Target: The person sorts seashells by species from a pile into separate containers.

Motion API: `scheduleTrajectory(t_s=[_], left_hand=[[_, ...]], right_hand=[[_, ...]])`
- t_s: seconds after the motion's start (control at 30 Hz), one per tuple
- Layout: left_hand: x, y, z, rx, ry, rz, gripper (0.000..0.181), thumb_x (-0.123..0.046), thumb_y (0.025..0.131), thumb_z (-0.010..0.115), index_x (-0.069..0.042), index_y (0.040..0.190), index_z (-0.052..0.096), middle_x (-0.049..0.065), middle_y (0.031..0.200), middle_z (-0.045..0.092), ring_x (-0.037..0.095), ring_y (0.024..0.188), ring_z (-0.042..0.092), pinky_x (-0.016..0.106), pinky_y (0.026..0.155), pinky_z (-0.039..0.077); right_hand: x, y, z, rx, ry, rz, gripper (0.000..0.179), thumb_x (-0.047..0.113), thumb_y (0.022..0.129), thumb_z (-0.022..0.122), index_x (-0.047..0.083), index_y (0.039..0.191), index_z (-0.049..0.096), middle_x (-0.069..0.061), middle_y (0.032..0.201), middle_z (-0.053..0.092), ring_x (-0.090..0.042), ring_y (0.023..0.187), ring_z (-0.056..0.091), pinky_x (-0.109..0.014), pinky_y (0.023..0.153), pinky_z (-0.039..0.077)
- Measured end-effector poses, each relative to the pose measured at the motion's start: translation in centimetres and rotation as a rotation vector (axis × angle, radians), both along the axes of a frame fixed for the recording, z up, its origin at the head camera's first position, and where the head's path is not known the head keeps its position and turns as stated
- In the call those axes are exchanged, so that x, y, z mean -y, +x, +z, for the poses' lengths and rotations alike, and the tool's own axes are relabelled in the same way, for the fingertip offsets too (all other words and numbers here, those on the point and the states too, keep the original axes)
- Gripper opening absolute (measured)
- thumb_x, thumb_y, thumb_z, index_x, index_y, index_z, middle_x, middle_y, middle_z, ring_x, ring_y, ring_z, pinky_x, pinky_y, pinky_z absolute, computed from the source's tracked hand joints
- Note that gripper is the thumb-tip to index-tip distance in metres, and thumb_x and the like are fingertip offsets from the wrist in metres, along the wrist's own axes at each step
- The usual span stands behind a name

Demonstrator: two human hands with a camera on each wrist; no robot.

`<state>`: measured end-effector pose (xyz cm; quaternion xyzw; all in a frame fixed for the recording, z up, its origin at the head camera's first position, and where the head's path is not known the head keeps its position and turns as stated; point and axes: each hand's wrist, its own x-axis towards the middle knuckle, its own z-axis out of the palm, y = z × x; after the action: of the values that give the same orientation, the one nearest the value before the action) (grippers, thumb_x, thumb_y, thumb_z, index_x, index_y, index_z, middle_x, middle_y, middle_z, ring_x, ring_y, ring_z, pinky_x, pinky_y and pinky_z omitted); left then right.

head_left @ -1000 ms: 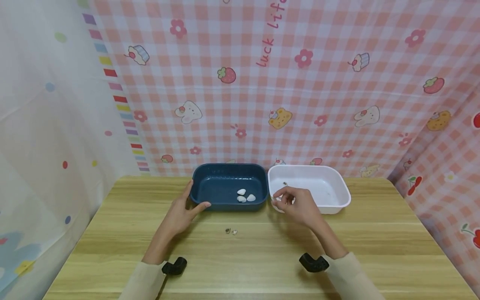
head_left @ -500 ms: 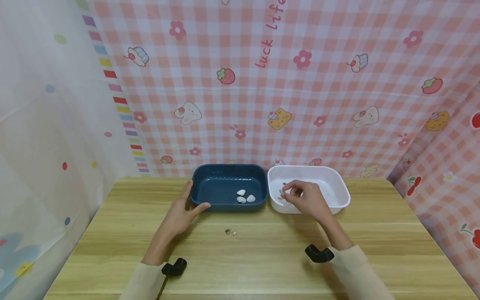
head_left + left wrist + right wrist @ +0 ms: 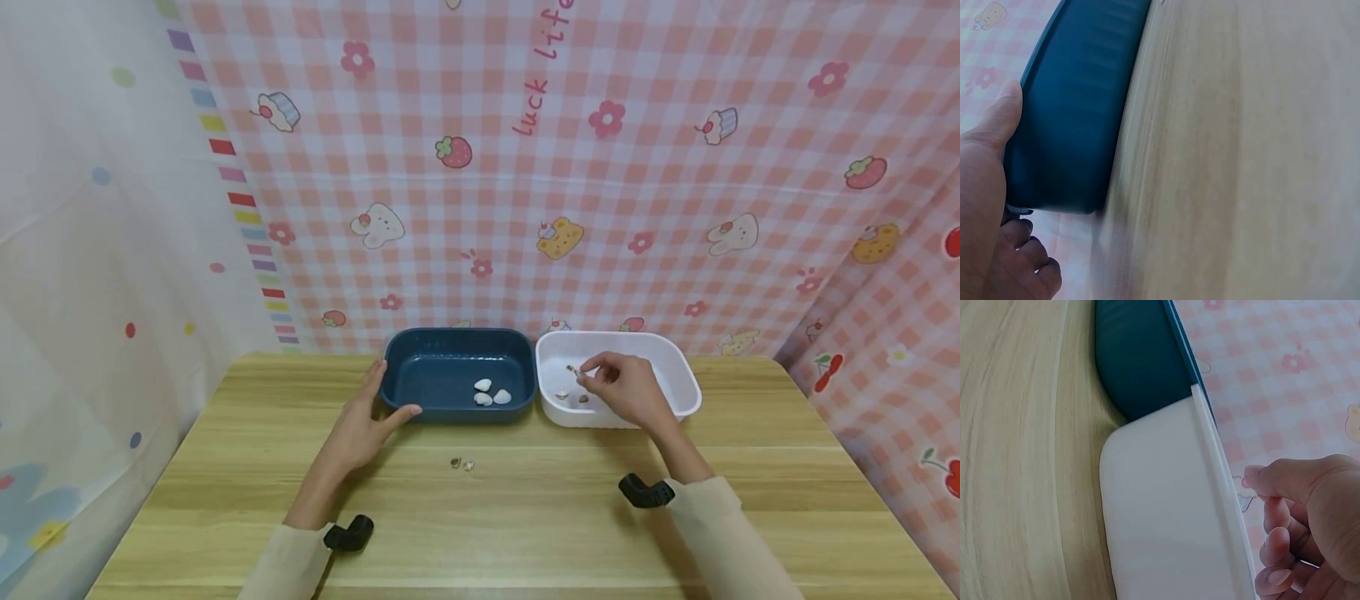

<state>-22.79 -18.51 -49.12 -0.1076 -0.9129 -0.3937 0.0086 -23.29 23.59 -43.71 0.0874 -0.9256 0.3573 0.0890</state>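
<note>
My left hand (image 3: 358, 433) holds the front left corner of a dark blue dish (image 3: 431, 414), its thumb along the front wall and fingers at the left end. Three white shells (image 3: 483, 384) lie in that dish, towards its right. Over the white dish (image 3: 692, 398), my right hand (image 3: 626, 392) has thumb and forefinger pinched together, apparently on a small shell (image 3: 576, 372) mostly hidden by the fingertips. Below them lie a pale small shell (image 3: 562, 394) and a brown one (image 3: 583, 398). The right wrist view shows the right hand (image 3: 1310, 519) beyond the white dish's wall, with no shell plainly visible.
Two small shells (image 3: 462, 464) lie on the wooden table (image 3: 480, 533) in front of the blue dish. Both dishes stand side by side, touching or nearly so, close to the pink checked cloth (image 3: 480, 200) behind.
My right hand has moved right and slightly back over the white dish, uncovering small shells near its front left. The left hand and the blue dish have stayed put.
</note>
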Motion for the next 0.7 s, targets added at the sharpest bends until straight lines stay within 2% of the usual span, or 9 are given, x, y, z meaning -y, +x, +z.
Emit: scheduleTrajectory(t_s=[0.47, 0.7], left_hand=[[0.1, 0.1, 0.0, -0.001, 0.001, -0.006, 0.103, -0.057, 0.095, 0.066, -0.014, 0.167, 0.006, 0.013, 0.174, 0.007, 0.041, 0.159, 0.015, 0.066, 0.122, 0.025], [0.0, 0.1, 0.2, -0.002, 0.013, -0.011, 0.103, -0.057, 0.095, 0.066, -0.013, 0.167, 0.006, 0.014, 0.174, 0.007, 0.041, 0.159, 0.015, 0.066, 0.122, 0.025]], right_hand=[[-0.5, -1.7, -0.5, 0.03, 0.007, -0.025, 0.017, 0.019, 0.091, 0.078, 0.005, 0.099, 0.076, -0.004, 0.071, 0.065, -0.012, 0.063, 0.052, -0.023, 0.057, 0.042], [-0.7, -2.1, -1.1, 0.046, 0.013, -0.037, 0.019, 0.019, 0.09, 0.079, 0.004, 0.101, 0.076, -0.004, 0.073, 0.066, -0.014, 0.064, 0.053, -0.023, 0.059, 0.042]])
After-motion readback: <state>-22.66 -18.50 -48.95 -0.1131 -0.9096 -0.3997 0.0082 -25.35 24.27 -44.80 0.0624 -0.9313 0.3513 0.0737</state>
